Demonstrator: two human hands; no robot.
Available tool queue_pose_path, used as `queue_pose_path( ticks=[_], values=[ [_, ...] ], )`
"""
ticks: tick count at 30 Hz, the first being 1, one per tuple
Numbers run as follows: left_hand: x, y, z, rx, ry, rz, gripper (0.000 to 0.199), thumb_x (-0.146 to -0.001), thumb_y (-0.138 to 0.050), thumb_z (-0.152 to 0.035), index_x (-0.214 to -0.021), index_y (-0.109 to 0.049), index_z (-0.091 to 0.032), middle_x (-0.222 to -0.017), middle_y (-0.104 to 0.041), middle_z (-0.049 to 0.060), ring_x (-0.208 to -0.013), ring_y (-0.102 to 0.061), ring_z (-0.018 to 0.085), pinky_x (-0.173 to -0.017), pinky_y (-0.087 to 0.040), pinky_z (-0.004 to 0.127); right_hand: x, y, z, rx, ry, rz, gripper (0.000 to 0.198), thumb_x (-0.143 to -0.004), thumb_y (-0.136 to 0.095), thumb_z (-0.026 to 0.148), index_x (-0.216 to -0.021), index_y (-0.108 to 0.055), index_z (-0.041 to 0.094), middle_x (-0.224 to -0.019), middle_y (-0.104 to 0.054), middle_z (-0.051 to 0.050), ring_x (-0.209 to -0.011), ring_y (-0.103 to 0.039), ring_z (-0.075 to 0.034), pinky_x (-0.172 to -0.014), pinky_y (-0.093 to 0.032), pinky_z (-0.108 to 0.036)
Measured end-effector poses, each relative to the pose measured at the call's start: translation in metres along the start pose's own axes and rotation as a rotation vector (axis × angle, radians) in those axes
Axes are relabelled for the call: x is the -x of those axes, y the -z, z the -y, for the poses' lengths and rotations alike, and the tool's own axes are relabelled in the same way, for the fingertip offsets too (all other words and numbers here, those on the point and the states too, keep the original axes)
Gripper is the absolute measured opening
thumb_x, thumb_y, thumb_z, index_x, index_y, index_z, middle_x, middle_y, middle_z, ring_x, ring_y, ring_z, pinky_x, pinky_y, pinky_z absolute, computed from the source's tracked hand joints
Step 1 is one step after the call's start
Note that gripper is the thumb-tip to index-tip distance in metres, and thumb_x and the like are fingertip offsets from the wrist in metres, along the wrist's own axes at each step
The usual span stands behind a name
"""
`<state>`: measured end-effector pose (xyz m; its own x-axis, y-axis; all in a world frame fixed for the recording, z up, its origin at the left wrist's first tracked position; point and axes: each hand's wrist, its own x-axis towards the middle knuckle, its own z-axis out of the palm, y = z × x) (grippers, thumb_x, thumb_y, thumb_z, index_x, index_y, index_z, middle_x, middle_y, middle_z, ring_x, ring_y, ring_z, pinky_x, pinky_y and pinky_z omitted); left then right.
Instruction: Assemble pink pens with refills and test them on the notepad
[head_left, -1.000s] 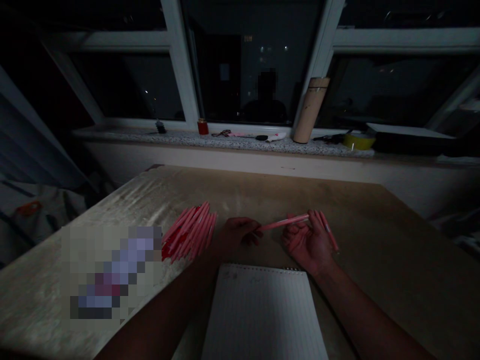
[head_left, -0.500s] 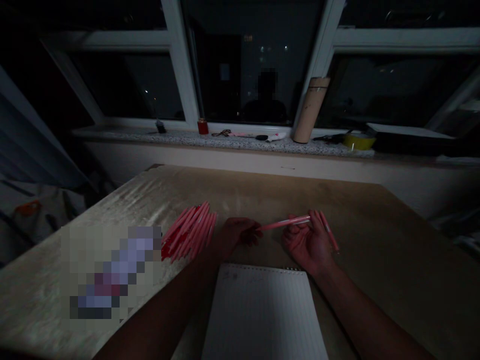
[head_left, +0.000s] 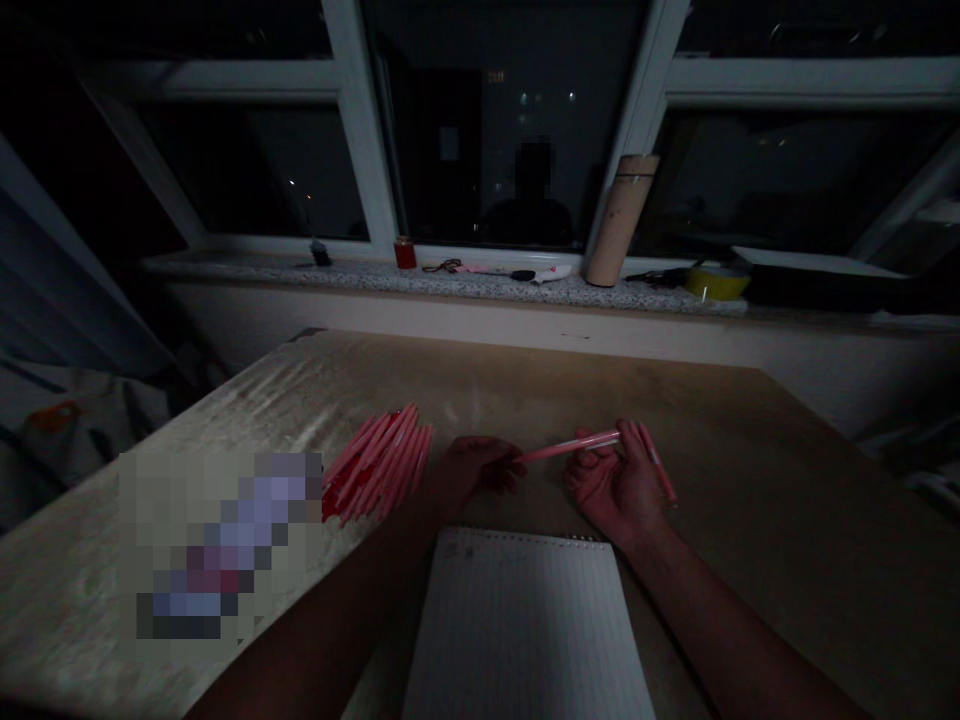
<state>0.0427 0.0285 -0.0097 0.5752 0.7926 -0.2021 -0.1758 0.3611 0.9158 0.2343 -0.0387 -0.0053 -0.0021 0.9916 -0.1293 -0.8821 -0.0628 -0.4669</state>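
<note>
A slim pink pen (head_left: 562, 447) is held nearly level between my two hands above the table. My left hand (head_left: 484, 465) is closed, pinching the pen's left end between thumb and fingertips. At the other end, my right hand (head_left: 615, 485) grips the pen with its fingers curled and the palm turned partly up. Another pink pen (head_left: 660, 470) lies on the table just right of my right hand, its upper part close to the fingers. Left of my left hand is a pile of similar pink pens (head_left: 382, 465). A lined spiral notepad (head_left: 525, 620) lies below, between my forearms.
The brownish table (head_left: 787, 520) reaches to the wall under a window. A blurred-out item (head_left: 240, 530) lies on its left side. On the sill (head_left: 352, 275) stand a small red jar (head_left: 405, 253), a tan cylinder (head_left: 622, 220) and a yellow tape roll (head_left: 718, 282).
</note>
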Motion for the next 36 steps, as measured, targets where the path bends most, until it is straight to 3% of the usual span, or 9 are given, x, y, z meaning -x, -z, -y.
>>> queue_pose_path(
  ticks=[8, 17, 25, 31, 36],
  values=[
    [0.0016, -0.0024, -0.0011, -0.006, -0.012, 0.0, 0.029, -0.067, -0.066, -0.034, -0.079, -0.066, -0.008, -0.07, -0.068, 0.009, -0.051, -0.059, 0.014, -0.053, -0.044, 0.026, -0.0006, 0.0001, -0.0004, 0.007, 0.011, -0.001, 0.037, -0.079, -0.055, 0.047, -0.076, -0.069, 0.013, -0.051, -0.062, -0.003, -0.05, -0.058, -0.014, -0.052, -0.046, -0.026],
    [0.0011, -0.0018, -0.0011, -0.004, 0.01, 0.01, 0.03, -0.066, -0.066, -0.035, -0.08, -0.065, -0.008, -0.071, -0.068, 0.009, -0.051, -0.06, 0.013, -0.051, -0.042, 0.024, 0.0002, -0.0009, 0.0001, 0.012, 0.025, 0.002, 0.037, -0.084, -0.049, 0.043, -0.075, -0.069, 0.012, -0.052, -0.064, -0.004, -0.05, -0.058, -0.013, -0.051, -0.045, -0.026],
    [0.0016, -0.0002, -0.0011, -0.031, -0.005, 0.024, 0.028, -0.068, -0.067, -0.034, -0.08, -0.066, -0.009, -0.074, -0.068, 0.009, -0.053, -0.06, 0.012, -0.05, -0.042, 0.023, 0.0004, -0.0005, 0.0009, 0.025, 0.005, 0.014, 0.044, -0.081, -0.05, 0.052, -0.076, -0.069, 0.013, -0.053, -0.064, -0.005, -0.05, -0.059, -0.015, -0.053, -0.046, -0.027],
    [0.0008, 0.0012, 0.0012, -0.129, -0.02, -0.008, 0.032, -0.06, -0.075, -0.031, -0.083, -0.065, -0.011, -0.075, -0.068, 0.006, -0.054, -0.059, 0.011, -0.052, -0.043, 0.023, 0.0015, -0.0007, 0.0012, 0.069, -0.007, 0.021, 0.047, -0.081, -0.048, 0.055, -0.078, -0.069, 0.014, -0.056, -0.066, -0.006, -0.052, -0.061, -0.016, -0.055, -0.047, -0.029],
    [0.0034, -0.0018, -0.0034, -0.257, -0.072, -0.059, 0.031, -0.059, -0.076, -0.028, -0.083, -0.066, -0.012, -0.063, -0.064, 0.002, -0.051, -0.056, 0.009, -0.05, -0.041, 0.02, -0.001, -0.0004, 0.0007, 0.2, 0.087, 0.019, 0.045, -0.079, -0.052, 0.054, -0.078, -0.067, 0.012, -0.057, -0.067, -0.009, -0.051, -0.061, -0.017, -0.051, -0.047, -0.029]
  ],
)
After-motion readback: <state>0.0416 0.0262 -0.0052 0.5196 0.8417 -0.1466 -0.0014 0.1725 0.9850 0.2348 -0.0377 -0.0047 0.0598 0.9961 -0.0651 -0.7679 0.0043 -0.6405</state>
